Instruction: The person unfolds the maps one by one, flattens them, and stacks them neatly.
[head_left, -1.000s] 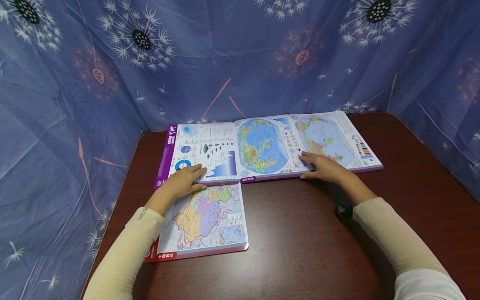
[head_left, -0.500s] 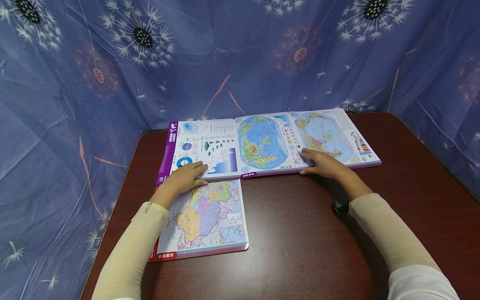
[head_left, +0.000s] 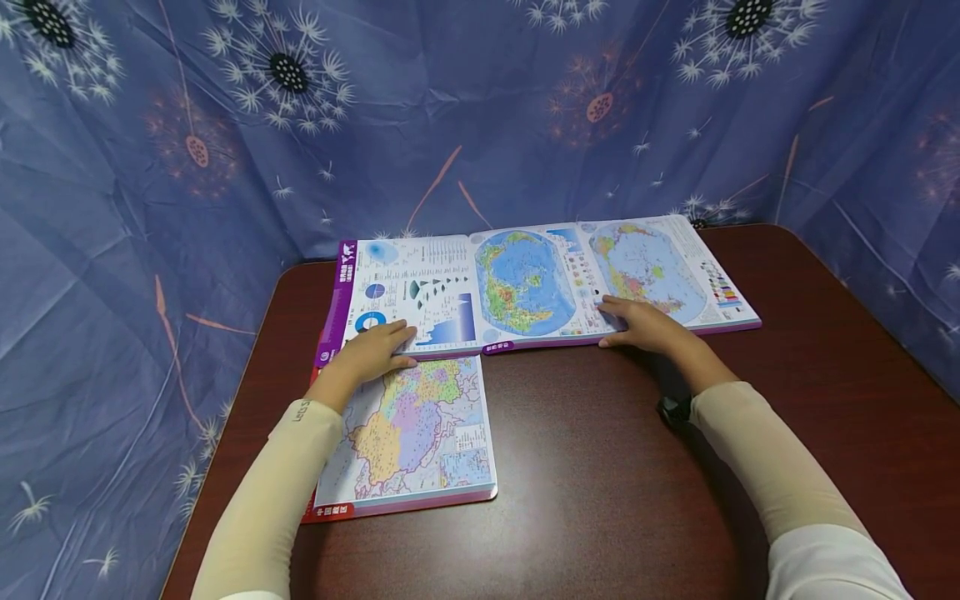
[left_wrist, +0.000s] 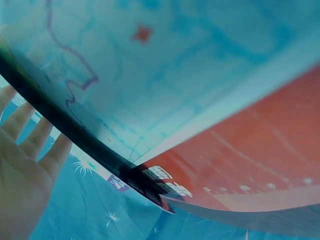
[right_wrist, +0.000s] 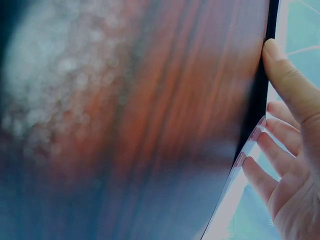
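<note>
A purple-edged atlas (head_left: 405, 287) lies open along the back of the table, with charts on its left page and a world map (head_left: 525, 283) in the middle. My left hand (head_left: 375, 350) rests on its lower left part, fingers extended over the page and thumb at the front edge. On the right, my right hand (head_left: 641, 325) lies with fingers on the page near the fold and thumb along the front edge. In front of the left half is an open red-edged atlas (head_left: 408, 425) showing a coloured map. The right wrist view shows the right fingers (right_wrist: 267, 175) spread at the book's edge.
The dark brown table (head_left: 585, 467) extends in front and to the right. Behind and left hangs a blue curtain (head_left: 375, 125) with dandelion prints, close to the purple atlas's back edge. A black device (head_left: 675, 410) sits beneath my right wrist.
The purple atlas has shifted slightly back toward the curtain, and both hands have moved along with it. The red atlas stays almost where it was.
</note>
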